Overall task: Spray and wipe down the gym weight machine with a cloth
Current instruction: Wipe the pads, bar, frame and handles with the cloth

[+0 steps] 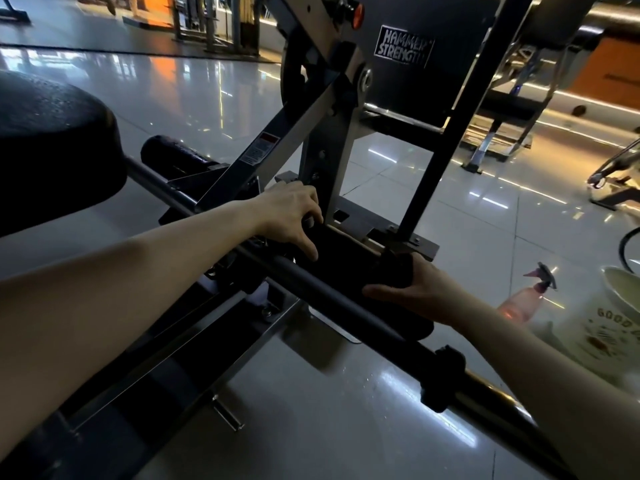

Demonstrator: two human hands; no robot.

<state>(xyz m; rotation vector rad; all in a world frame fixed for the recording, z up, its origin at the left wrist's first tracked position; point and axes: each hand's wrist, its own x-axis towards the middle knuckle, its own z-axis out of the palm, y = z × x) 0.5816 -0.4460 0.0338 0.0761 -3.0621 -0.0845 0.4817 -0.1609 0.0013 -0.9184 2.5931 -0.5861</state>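
Note:
A grey Hammer Strength weight machine (329, 140) fills the middle of the view, with a long dark bar (311, 282) running diagonally across it. A dark cloth (349, 261) is spread over a low part of the frame just behind the bar. My left hand (294, 220) grips the cloth's far left edge with curled fingers. My right hand (412, 292) holds the cloth's right end, thumb underneath. The pink spray bottle (519, 304) lies on the floor to the right, untouched.
A black round pad (52, 147) sits at the left and a black roller pad (173, 154) behind the bar. A white bag (602, 327) with print stands at the right edge. Glossy tiled floor (346, 410) surrounds the machine; other gym equipment stands farther back.

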